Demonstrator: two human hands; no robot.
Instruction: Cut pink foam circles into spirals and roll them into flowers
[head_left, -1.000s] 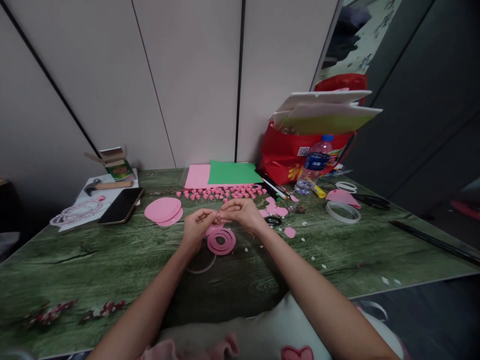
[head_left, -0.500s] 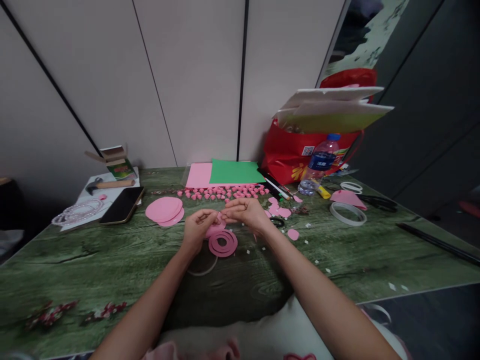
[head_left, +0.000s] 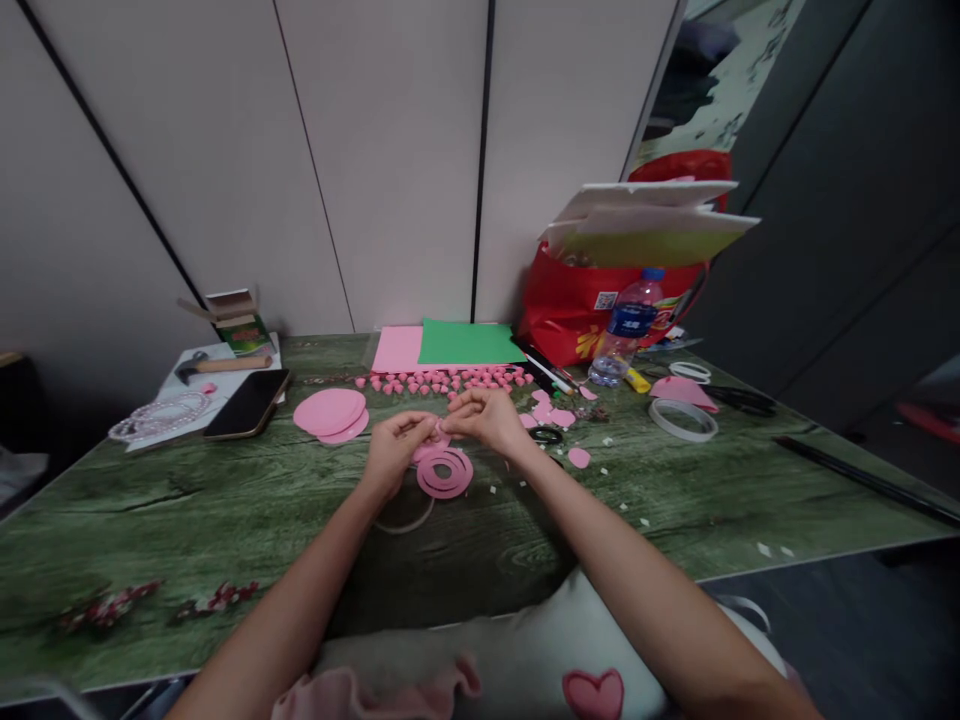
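Over the middle of the table, my left hand [head_left: 396, 450] pinches a pink paper spiral [head_left: 445, 473], whose loose coils hang below the fingers. My right hand [head_left: 487, 420] has its fingertips closed on the upper end of the same strip, close to the left fingertips. The pinched part is small and partly hidden by the fingers. A ring [head_left: 409, 520] lies on the table under my left wrist. Left of my hands rests a stack of pink paper circles [head_left: 330, 413]. Behind them sit rows of small pink rolled paper roses [head_left: 450, 381].
Pink scraps [head_left: 551, 410], black-handled scissors [head_left: 546, 435] and a tape roll [head_left: 682, 420] lie to the right. A bottle [head_left: 626, 330] stands before a red bag [head_left: 555, 300]. Green paper [head_left: 469, 342] lies at the back. Leftward are a phone [head_left: 247, 404], hammer [head_left: 225, 366] and beads [head_left: 161, 415].
The view has shifted slightly. Both hands stay together at the pink strip, with the fingertips moved a little and the spiral still hanging below.
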